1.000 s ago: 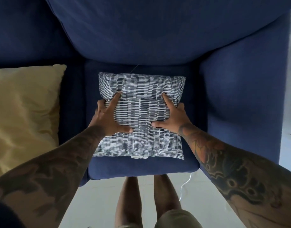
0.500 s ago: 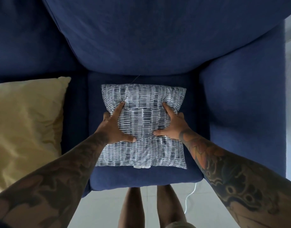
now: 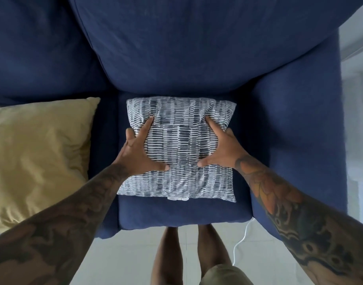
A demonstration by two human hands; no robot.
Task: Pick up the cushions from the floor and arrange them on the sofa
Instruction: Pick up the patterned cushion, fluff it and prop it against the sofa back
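A grey-and-white patterned cushion [image 3: 179, 122] lies flat on the right seat of the dark blue sofa [image 3: 182, 211], close to the backrest. My left hand [image 3: 139, 151] grips its left side with the thumb spread over the top. My right hand [image 3: 219, 149] grips its right side the same way. A yellow cushion [image 3: 36, 153] rests on the seat to the left, apart from the patterned one.
The sofa's right armrest [image 3: 299, 140] stands beside the patterned cushion. The big back cushion [image 3: 186, 48] rises behind it. Pale tiled floor [image 3: 125, 260] lies in front, with a white cable [image 3: 241, 241] by the sofa's corner and my legs below.
The view has shifted so the sofa sits lower in frame. Both hands stay on the patterned cushion, which has edged a little toward the backrest.
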